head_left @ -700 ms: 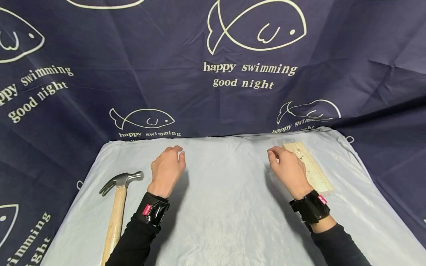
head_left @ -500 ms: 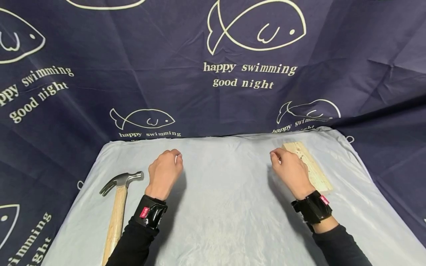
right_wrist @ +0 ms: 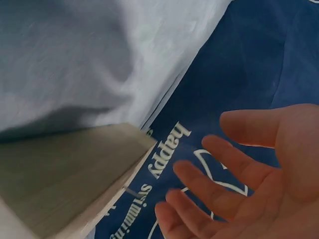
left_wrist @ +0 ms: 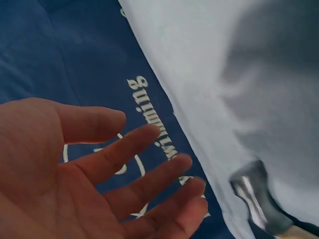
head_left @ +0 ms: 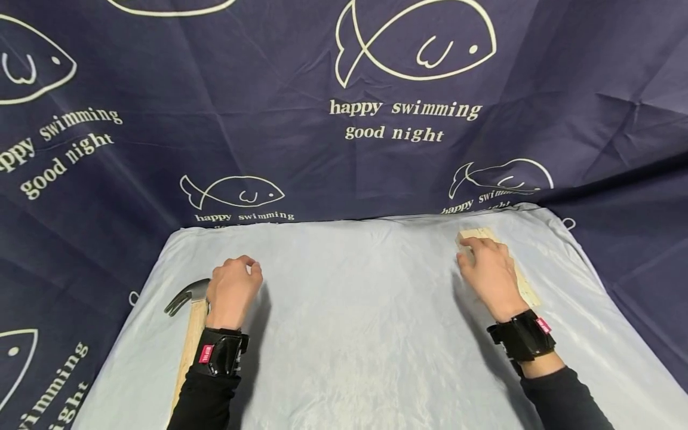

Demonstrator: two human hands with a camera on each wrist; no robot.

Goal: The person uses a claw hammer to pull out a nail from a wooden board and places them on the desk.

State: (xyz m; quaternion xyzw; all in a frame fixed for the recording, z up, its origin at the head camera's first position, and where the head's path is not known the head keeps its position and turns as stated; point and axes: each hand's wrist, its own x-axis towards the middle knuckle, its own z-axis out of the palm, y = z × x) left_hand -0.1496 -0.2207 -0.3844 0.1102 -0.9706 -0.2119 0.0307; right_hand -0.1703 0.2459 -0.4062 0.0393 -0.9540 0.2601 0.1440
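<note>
Your left hand (head_left: 232, 289) relaxed, fingers loose over hammer (head_left: 189, 325) head | your right hand (head_left: 490, 273) released, hovering above wooden board (head_left: 524, 288)

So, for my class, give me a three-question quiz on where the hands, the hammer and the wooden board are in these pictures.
1. True or false: the left hand is over the hammer.
2. Which thing lies beneath the right hand? A) hammer B) wooden board C) pliers
3. Fill in: in both wrist views the fingers are spread and hold ____.

Key: 1 true; the hand is above the hammer's neck, and touch cannot be told. 2 B. 3 nothing; the hands are open, palms bare.
</note>
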